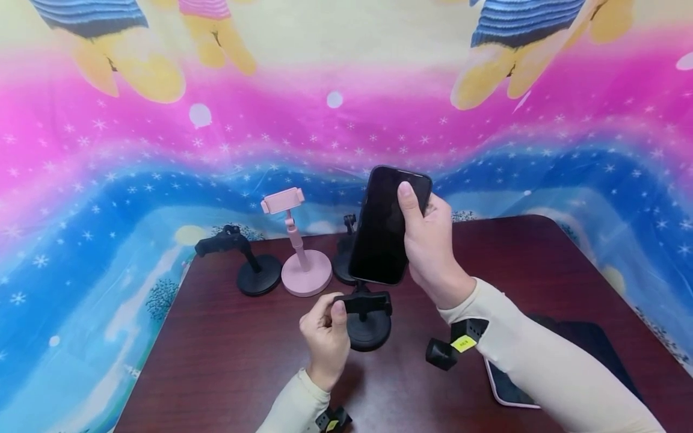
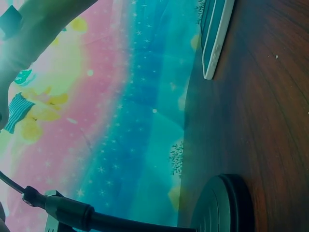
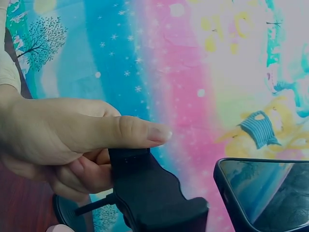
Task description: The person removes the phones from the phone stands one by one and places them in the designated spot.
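My right hand [image 1: 433, 252] holds a black smartphone [image 1: 379, 228] upright, its thumb on the dark screen. Below the phone, my left hand [image 1: 327, 337] pinches the left end of the clamp [image 1: 368, 302] of a black phone stand. In the right wrist view, the left hand's thumb [image 3: 130, 131] lies over the clamp's edge, and the phone [image 3: 275, 193] is apart from the clamp. The stand's round base [image 1: 369, 331] rests on the table; its pole [image 2: 130, 221] shows in the left wrist view.
A pink phone stand [image 1: 305, 273] and a black one [image 1: 258, 275] stand behind to the left. Another black stand [image 1: 343, 264] is partly hidden by the phone. A tablet [image 1: 509, 385] lies at right under my forearm. A patterned cloth [image 1: 108, 240] hangs behind the brown table [image 1: 227, 361].
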A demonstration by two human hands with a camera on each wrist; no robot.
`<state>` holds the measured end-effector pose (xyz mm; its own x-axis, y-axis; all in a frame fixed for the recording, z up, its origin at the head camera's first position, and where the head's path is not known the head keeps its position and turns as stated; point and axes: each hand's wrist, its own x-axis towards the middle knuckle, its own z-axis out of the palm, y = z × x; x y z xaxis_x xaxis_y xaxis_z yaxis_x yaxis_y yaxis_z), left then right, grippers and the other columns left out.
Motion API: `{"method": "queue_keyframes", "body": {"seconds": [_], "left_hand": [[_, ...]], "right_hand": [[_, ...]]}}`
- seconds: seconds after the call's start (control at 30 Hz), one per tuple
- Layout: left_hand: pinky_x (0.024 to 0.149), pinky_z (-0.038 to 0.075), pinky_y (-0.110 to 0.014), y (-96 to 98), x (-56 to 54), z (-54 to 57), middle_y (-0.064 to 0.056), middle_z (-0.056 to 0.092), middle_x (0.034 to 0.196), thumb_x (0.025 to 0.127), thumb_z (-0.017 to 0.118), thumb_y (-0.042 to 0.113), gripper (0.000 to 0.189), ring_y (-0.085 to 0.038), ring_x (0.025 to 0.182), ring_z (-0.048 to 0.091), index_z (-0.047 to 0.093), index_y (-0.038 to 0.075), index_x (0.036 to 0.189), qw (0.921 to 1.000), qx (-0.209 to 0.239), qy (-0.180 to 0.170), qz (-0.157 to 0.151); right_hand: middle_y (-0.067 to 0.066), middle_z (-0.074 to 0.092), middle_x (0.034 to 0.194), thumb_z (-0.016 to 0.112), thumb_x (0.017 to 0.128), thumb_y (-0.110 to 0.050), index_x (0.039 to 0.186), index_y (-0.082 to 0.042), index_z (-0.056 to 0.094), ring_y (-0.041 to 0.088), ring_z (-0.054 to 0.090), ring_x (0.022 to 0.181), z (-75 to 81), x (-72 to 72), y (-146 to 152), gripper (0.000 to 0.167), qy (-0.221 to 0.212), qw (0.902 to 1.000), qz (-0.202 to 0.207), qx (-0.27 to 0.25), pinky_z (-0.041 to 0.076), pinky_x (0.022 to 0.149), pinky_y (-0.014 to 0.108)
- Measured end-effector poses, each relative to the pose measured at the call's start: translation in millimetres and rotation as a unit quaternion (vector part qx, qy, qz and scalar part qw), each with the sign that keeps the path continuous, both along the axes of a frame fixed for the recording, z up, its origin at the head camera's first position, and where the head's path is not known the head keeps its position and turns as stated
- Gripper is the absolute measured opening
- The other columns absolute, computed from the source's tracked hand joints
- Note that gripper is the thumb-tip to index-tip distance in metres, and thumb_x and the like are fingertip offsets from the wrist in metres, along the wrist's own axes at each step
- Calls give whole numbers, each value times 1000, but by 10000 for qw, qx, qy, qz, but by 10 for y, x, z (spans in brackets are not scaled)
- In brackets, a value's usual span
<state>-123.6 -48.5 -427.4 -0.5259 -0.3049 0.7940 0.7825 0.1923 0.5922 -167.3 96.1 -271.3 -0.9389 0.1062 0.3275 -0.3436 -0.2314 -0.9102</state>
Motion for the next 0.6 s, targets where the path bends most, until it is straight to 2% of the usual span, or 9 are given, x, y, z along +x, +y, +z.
{"method": "queue_keyframes", "body": {"seconds": [0.6], "left_hand": [[38, 27, -12, -12, 14, 9, -3, 42, 48, 102, 58, 11, 25, -11, 39, 33, 68, -5, 86, 9998, -93, -59, -154]], "right_hand": [[-5, 76, 97, 52, 106, -26, 118, -9, 66, 11, 75, 86, 26, 78, 267, 25, -126, 9992, 257, 263, 62, 77, 29]]}}
